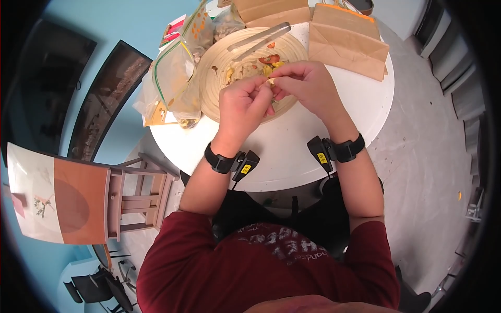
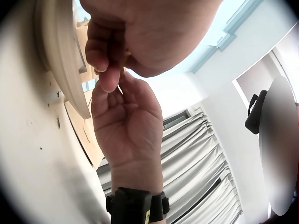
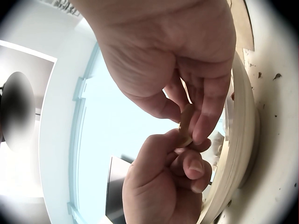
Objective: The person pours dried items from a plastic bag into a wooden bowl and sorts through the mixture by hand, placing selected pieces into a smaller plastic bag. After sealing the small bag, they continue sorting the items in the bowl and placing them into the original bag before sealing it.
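Observation:
Both hands meet over the near part of a round ridged tray [image 1: 209, 104]. A small yellowish-tan curved piece [image 3: 187, 120] is between them, its exact kind unclear. The left hand [image 1: 242, 107] pinches its lower end between thumb and curled fingers. From the other side, the right hand [image 1: 308, 86] pinches the upper end with its fingertips. On the tray beyond the hands lie pale pieces, yellow pieces [image 1: 267, 70] and reddish slices [image 1: 269, 59]. Metal tongs [image 1: 259, 41] rest across the tray's far side.
Clear zip bags [image 1: 175, 78] with contents stand left of the tray on the round white table [image 1: 209, 156]. Brown paper bags [image 1: 347, 44] stand at the back and right. Dark crumbs dot the tabletop. A wooden-framed chair [image 1: 141, 198] stands to the left.

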Motion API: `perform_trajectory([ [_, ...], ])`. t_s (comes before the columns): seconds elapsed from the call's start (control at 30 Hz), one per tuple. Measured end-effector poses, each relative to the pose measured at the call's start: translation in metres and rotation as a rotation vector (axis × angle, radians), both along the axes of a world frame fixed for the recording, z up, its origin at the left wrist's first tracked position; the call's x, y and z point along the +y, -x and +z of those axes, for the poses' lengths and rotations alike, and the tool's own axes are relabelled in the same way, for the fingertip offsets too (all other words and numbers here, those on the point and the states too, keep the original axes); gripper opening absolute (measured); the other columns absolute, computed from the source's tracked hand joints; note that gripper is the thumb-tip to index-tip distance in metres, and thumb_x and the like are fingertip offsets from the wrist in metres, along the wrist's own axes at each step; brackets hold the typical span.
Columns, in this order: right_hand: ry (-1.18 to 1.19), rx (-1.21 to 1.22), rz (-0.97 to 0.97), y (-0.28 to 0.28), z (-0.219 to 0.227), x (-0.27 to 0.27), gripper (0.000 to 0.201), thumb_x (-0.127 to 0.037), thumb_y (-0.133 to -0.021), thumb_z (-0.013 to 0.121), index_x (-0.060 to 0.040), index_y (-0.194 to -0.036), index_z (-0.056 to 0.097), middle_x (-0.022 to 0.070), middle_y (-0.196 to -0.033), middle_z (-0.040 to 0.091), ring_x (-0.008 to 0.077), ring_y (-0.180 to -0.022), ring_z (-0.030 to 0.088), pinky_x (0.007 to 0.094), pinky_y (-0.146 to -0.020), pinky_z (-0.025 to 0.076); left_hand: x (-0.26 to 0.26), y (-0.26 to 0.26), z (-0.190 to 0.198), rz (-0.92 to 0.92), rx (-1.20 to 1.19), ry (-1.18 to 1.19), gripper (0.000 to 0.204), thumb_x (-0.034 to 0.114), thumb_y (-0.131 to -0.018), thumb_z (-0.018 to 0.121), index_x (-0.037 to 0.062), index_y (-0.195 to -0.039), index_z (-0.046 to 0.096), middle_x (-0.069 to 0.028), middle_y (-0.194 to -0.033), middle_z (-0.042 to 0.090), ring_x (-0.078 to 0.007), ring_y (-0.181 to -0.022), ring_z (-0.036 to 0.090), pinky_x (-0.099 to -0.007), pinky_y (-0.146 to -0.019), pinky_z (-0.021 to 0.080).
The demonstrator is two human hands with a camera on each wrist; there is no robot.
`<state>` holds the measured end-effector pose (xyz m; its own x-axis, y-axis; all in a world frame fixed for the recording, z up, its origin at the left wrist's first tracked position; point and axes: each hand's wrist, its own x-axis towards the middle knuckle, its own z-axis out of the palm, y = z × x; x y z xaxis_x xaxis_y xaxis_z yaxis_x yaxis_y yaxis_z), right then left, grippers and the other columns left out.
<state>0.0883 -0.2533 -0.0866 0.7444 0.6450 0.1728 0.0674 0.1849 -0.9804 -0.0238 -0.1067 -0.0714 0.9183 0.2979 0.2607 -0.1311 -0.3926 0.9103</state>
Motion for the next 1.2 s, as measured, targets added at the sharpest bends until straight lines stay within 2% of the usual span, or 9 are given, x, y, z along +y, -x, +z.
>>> perform_trajectory([
  [0.07, -0.001, 0.005, 0.001, 0.001, 0.0, -0.001, 0.021, -0.007, -0.088, 0.07, 0.0085, -0.102, 0.074, 0.0137, -0.084, 0.077, 0.0156, -0.072, 0.075, 0.0257, -0.067, 0.059, -0.002, -0.002, -0.002, 0.024, -0.05, 0.027, 0.018, 0.006, -0.098, 0.061, -0.0044, -0.094, 0.074, -0.0043, -0.063, 0.069, -0.0074, -0.055, 0.067, -0.0226, -0.052, 0.049],
  [0.17, 0.001, 0.015, 0.007, 0.001, 0.001, -0.002, 0.021, -0.007, -0.089, 0.07, 0.0087, -0.102, 0.074, 0.0138, -0.084, 0.077, 0.0158, -0.073, 0.075, 0.0259, -0.067, 0.059, 0.001, 0.0, -0.001, -0.014, 0.01, -0.038, 0.022, 0.006, -0.103, 0.056, -0.008, -0.108, 0.073, -0.0044, -0.078, 0.071, -0.0066, -0.06, 0.063, -0.0203, -0.055, 0.05],
  [0.47, -0.004, 0.006, 0.01, 0.0, -0.003, -0.001, 0.021, -0.006, -0.09, 0.07, 0.0094, -0.103, 0.073, 0.0143, -0.085, 0.077, 0.0162, -0.073, 0.075, 0.0263, -0.067, 0.06, -0.003, -0.002, -0.003, 0.018, -0.049, 0.004, 0.019, 0.006, -0.098, 0.06, -0.005, -0.093, 0.074, -0.0055, -0.063, 0.07, -0.0086, -0.054, 0.067, -0.0233, -0.052, 0.049],
  [0.77, -0.084, 0.037, -0.051, 0.002, 0.017, -0.008, 0.023, -0.012, -0.095, 0.071, 0.0092, -0.103, 0.073, 0.0121, -0.084, 0.075, 0.015, -0.072, 0.072, 0.0265, -0.065, 0.06, -0.007, 0.007, 0.018, 0.093, -0.115, 0.096, 0.021, 0.008, -0.101, 0.061, -0.0079, -0.106, 0.073, -0.0037, -0.065, 0.068, -0.0079, -0.056, 0.064, -0.0226, -0.052, 0.048],
  [0.87, -0.103, 0.04, -0.081, -0.001, 0.025, -0.016, 0.023, -0.013, -0.097, 0.069, 0.0082, -0.102, 0.073, 0.011, -0.086, 0.074, 0.0148, -0.073, 0.072, 0.0264, -0.066, 0.06, 0.002, 0.024, 0.056, 0.224, -0.211, -0.157, 0.02, 0.01, -0.099, 0.064, -0.0059, -0.104, 0.074, -0.0051, -0.065, 0.067, -0.0083, -0.057, 0.065, -0.0253, -0.053, 0.049],
  [1.0, -0.147, 0.024, -0.104, -0.009, 0.03, -0.022, 0.023, -0.014, -0.097, 0.069, 0.0079, -0.101, 0.073, 0.0106, -0.088, 0.074, 0.0144, -0.075, 0.072, 0.0259, -0.065, 0.06, 0.031, 0.043, 0.11, 0.535, -0.4, -0.675, 0.022, 0.014, -0.089, 0.07, -0.0043, -0.099, 0.076, -0.0147, -0.068, 0.069, -0.0198, -0.059, 0.07, -0.0323, -0.059, 0.053],
  [1.03, -0.167, 0.026, -0.117, -0.009, 0.032, -0.022, 0.024, -0.015, -0.096, 0.071, 0.0085, -0.101, 0.073, 0.0107, -0.087, 0.073, 0.0139, -0.073, 0.071, 0.0251, -0.064, 0.059, 0.028, 0.048, 0.13, 0.586, -0.32, -0.781, 0.023, 0.014, -0.088, 0.069, -0.0039, -0.101, 0.075, -0.0195, -0.074, 0.07, -0.0304, -0.064, 0.072, -0.0361, -0.063, 0.056],
  [1.17, -0.208, 0.012, -0.125, -0.01, 0.039, -0.027, 0.023, -0.015, -0.096, 0.071, 0.0076, -0.1, 0.073, 0.01, -0.086, 0.073, 0.0137, -0.074, 0.071, 0.0253, -0.064, 0.059, 0.083, 0.048, 0.133, 0.658, 0.029, -1.218, 0.019, 0.014, -0.086, 0.07, -0.0034, -0.094, 0.074, -0.0231, -0.079, 0.07, -0.0426, -0.074, 0.069, -0.046, -0.07, 0.056],
  [1.2, -0.221, 0.0, -0.129, -0.011, 0.041, -0.03, 0.023, -0.015, -0.096, 0.071, 0.0073, -0.1, 0.073, 0.0099, -0.087, 0.073, 0.0138, -0.074, 0.071, 0.0253, -0.064, 0.06, 0.08, 0.047, 0.133, 0.66, -0.028, -1.227, 0.02, 0.015, -0.087, 0.071, -0.0025, -0.096, 0.075, -0.0223, -0.082, 0.072, -0.0392, -0.075, 0.071, -0.0432, -0.07, 0.056],
])
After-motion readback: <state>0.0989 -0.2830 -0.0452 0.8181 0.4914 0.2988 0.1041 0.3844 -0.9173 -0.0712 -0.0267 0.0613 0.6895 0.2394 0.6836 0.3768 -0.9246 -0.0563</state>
